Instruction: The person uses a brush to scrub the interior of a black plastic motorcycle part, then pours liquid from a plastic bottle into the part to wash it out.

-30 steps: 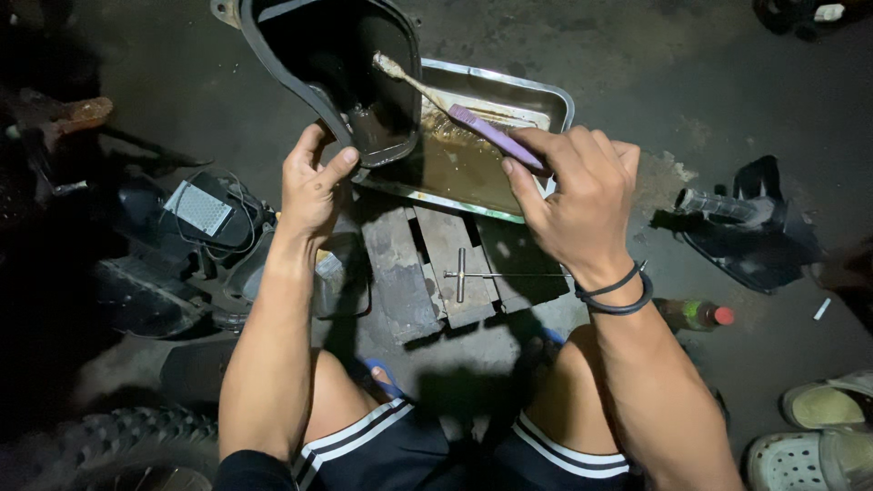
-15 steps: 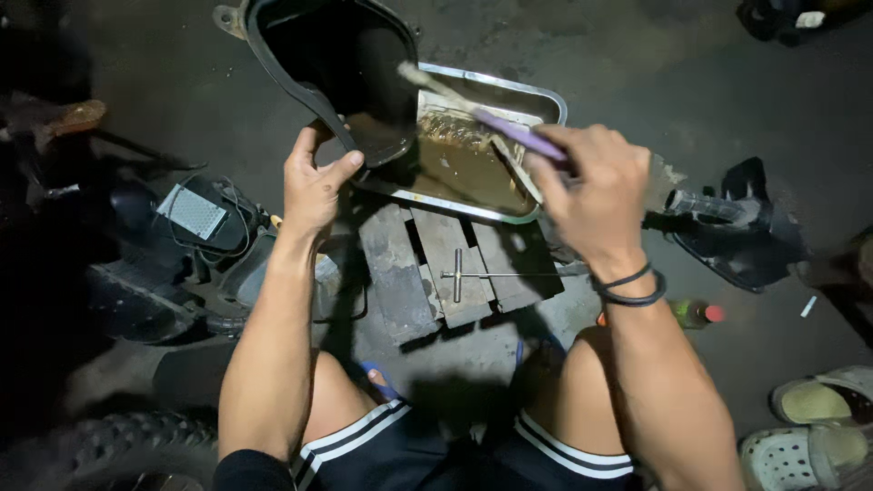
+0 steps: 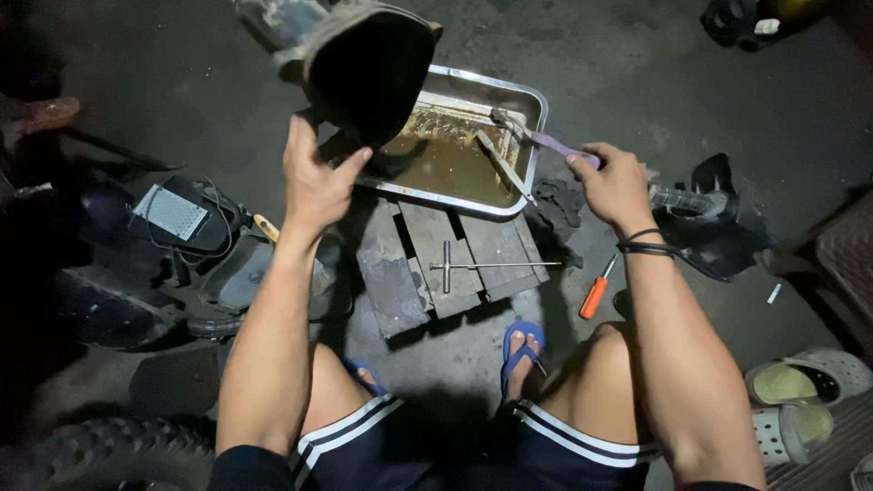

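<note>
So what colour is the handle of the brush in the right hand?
Purple; the brush in the right hand shows best in the head view.

Not much in the way of packaging or signs here, honestly. Closest thing is a small pale grey rectangular plate (image 3: 171, 212) with a fine grid pattern, sitting tilted on top of the dark scooter part (image 3: 195, 238) at left, can't tell if it's actually a label.
</note>
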